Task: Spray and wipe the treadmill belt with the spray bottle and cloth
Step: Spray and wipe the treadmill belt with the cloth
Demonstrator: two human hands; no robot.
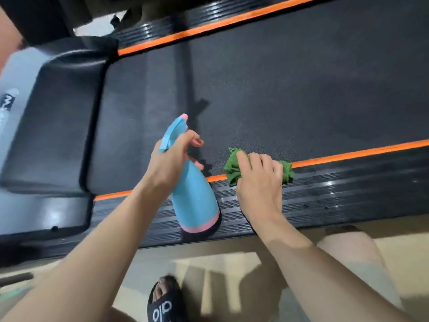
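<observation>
Beige floor (222, 270) and a black slipper (166, 300) below both arms; next, left hand (170, 162) curled round a blue spray bottle (196, 201) on the ribbed side rail (336, 194), right hand (258, 180) beside it gripping a green cloth (233, 169) on the orange stripe (348, 154); beyond the fingers, dark treadmill belt (278, 89).

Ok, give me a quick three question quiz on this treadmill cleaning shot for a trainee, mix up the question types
1. True or false: the left hand grips the light blue plastic spray bottle with pink trim.
2. Which strip does the crumpled green cloth cover? A) the near orange stripe B) the far orange stripe
3. Fill in: the bottle's nozzle points toward the dark treadmill ____.

Key
1. True
2. A; the right hand presses it there.
3. belt
</observation>
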